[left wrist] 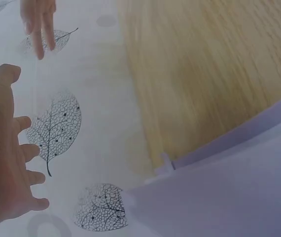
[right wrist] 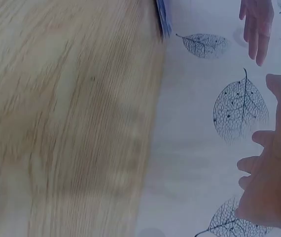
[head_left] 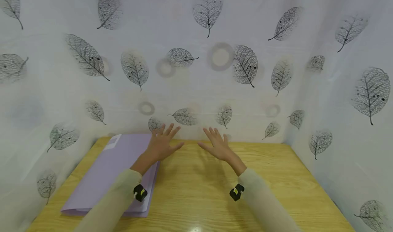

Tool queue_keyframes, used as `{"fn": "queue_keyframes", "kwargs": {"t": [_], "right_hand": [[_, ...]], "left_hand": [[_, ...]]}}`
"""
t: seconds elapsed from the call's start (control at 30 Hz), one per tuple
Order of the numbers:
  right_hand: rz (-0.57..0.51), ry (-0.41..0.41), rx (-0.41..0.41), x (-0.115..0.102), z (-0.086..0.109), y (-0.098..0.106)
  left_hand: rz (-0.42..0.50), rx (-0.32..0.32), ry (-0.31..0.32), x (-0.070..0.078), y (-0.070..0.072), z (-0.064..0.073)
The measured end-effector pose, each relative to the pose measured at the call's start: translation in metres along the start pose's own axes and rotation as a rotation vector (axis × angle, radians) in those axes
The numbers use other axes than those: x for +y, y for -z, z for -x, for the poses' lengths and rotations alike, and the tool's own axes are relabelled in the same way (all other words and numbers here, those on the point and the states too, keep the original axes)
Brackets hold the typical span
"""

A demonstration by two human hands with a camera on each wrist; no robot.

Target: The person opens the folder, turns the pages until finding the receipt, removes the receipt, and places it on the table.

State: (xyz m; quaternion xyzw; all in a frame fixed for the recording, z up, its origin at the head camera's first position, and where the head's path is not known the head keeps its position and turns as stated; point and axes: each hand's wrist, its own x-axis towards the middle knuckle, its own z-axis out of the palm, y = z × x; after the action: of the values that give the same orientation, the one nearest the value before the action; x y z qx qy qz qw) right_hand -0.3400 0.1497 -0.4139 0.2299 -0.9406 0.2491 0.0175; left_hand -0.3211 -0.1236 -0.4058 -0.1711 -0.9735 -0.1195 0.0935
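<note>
Both hands are held out over the far part of the wooden table, fingers spread and nothing in them. My left hand is above the far right corner of a purple folder; in the left wrist view its fingers stand apart from the folder. To the right, my right hand hovers over bare wood, its shadow falling below it. The folder lies closed at the table's left, a white label at its far left corner and pale sheets showing along its right edge.
Around the wooden table hangs a whitish curtain printed with dark leaf skeletons and grey rings. It closes off the back and both sides. A small black device sits on the left sleeve, another black device on the right.
</note>
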Motion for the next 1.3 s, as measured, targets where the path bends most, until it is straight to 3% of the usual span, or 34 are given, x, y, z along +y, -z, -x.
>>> {"fn": "queue_keyframes", "kwargs": {"t": [0.23, 0.4, 0.5, 0.73, 1.07, 1.3], "right_hand": [[-0.170, 0.013, -0.024, -0.018, -0.005, -0.015], [-0.380, 0.015, -0.069, -0.037, -0.008, -0.029], [-0.504, -0.009, -0.105, -0.049, -0.008, -0.038], [-0.686, -0.063, -0.148, -0.074, -0.009, -0.067], [-0.999, -0.172, -0.195, -0.105, -0.010, -0.103], [-1.036, -0.233, -0.219, -0.116, -0.008, -0.120]], "left_hand": [[-0.011, 0.031, 0.024, -0.014, 0.018, 0.010], [0.073, 0.075, 0.045, -0.034, 0.029, 0.025], [0.127, 0.082, 0.074, -0.048, 0.036, 0.036], [0.145, 0.070, 0.118, -0.081, 0.051, 0.070], [0.252, 0.036, 0.192, -0.141, 0.046, 0.123], [0.253, 0.013, 0.237, -0.177, 0.035, 0.151]]}}
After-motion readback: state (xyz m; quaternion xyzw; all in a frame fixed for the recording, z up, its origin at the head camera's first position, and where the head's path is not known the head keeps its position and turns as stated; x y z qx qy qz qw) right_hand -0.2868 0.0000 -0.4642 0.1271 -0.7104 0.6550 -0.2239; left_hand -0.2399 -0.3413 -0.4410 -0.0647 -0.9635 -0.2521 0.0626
